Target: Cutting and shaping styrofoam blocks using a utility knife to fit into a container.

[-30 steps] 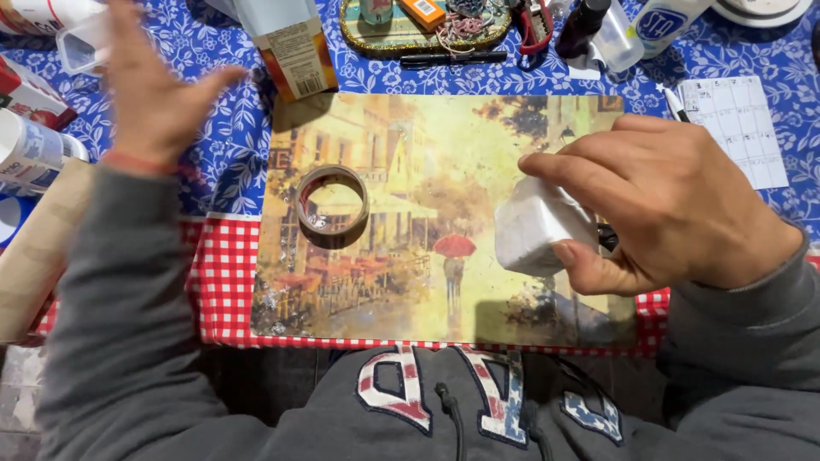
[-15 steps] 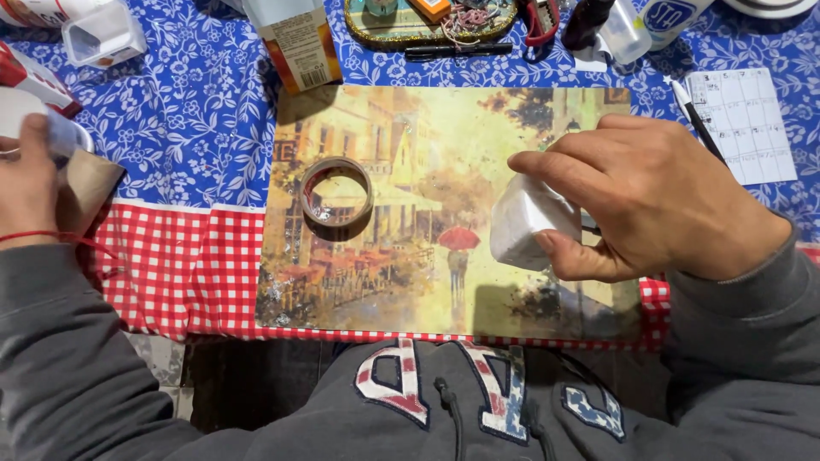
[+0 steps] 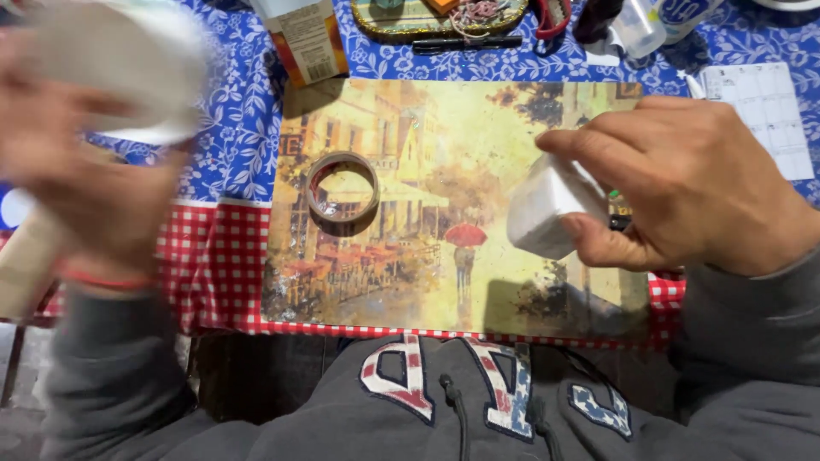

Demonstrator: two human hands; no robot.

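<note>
Seated at a craft table, a person in a grey hooded top works over a street-scene picture board (image 3: 444,196) that lies flat on a blue floral cloth (image 3: 231,162) and overlaps a red checked cloth (image 3: 213,256) at the near edge. Their right hand (image 3: 683,188) is closed around a small white sponge block (image 3: 547,213), thumb beneath and fingers curled over the top, holding it at the board's right side, above or against the painted surface; whether it actually touches cannot be told. Their left hand (image 3: 94,162), badly blurred at the left edge, grips a pale, rounded white container (image 3: 111,72) raised off the table. A ring of tape (image 3: 342,188) rests on the left half of the board, over the café awnings. Beyond the board stand an orange carton (image 3: 303,38), an oval tray (image 3: 436,15) of odds and ends with a black pen (image 3: 465,43) before it, and a calendar sheet (image 3: 760,115) to the right. Judging by the patchy, speckled lower-left corner, the surface looks only partly worked, with most of it apparently still to be covered.
</note>
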